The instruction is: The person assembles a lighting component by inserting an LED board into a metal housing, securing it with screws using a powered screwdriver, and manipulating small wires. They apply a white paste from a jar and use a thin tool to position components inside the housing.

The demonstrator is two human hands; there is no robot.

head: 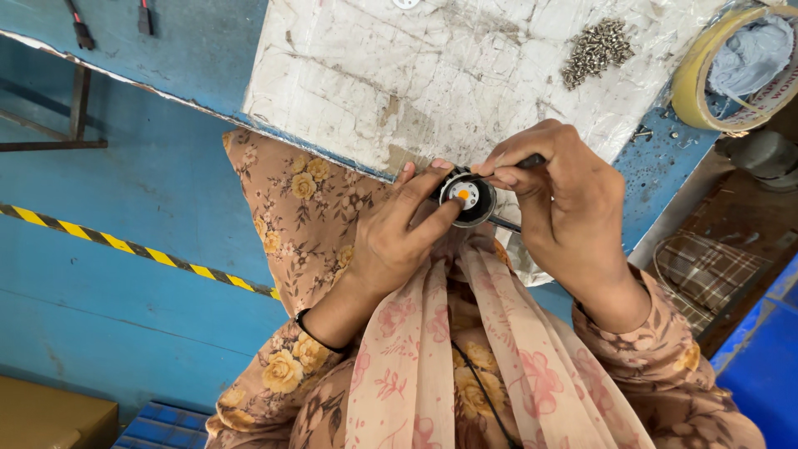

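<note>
1. My left hand (403,229) is clamped on a small round black part (468,198) with a white face and an orange dot at its middle; the fingers curl round its left rim and the thumb presses on the front.
2. My right hand (565,199) is closed on a thin dark tool (525,161), pinched between thumb and fingertips, with its tip at the top edge of the round part.
3. The part sits between both hands, held up just off the near edge of the table (665,158), above my lap.
4. On the table lies a worn white sheet (432,75) with a pile of small metal screws (597,51) on it, well apart from my hands.
5. A roll of yellowish tape (694,83) with blue cloth inside stands at the table's right corner.
</note>
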